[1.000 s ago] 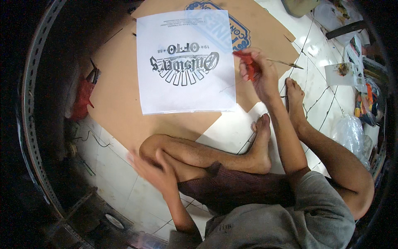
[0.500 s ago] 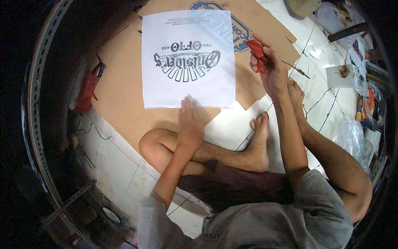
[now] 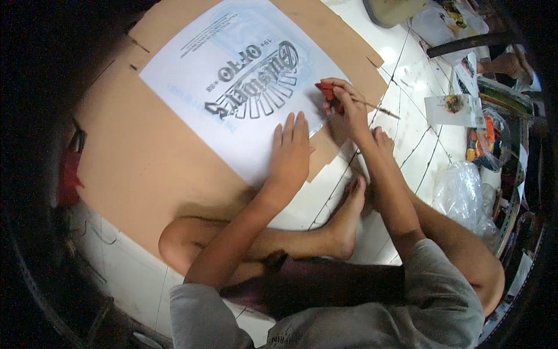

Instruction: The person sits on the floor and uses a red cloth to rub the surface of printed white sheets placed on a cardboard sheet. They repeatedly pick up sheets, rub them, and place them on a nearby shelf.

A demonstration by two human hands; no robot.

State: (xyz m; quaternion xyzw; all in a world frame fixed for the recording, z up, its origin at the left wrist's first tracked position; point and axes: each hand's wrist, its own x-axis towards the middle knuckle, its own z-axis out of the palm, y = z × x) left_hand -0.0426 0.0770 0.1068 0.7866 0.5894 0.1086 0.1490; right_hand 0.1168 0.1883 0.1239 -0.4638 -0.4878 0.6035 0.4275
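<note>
A white sheet of paper (image 3: 197,87) with a black lettered design, upside down to me, lies slantwise on brown cardboard. Blue printing shows faintly through it. My left hand (image 3: 290,154) rests flat on the sheet near its lower right edge, fingers stretched out. At the sheet's right edge, my right hand (image 3: 351,113) is closed on a small red piece (image 3: 325,92) whose kind I cannot make out. A thin, brush-like stick (image 3: 381,108) with a dark end sticks out of the same hand to the right. The right fingertips are blurred.
The cardboard (image 3: 133,157) spreads over white floor tiles (image 3: 410,70), close to my folded legs. Clear plastic bags (image 3: 462,189) and a stained white sheet (image 3: 453,110) lie at the right. A red object (image 3: 71,177) stands beyond the cardboard's left edge.
The paper has turned and now lies slanted, covering the cardboard's blue print. My left hand has moved right along its edge. My right hand has come down and left to the paper's right edge.
</note>
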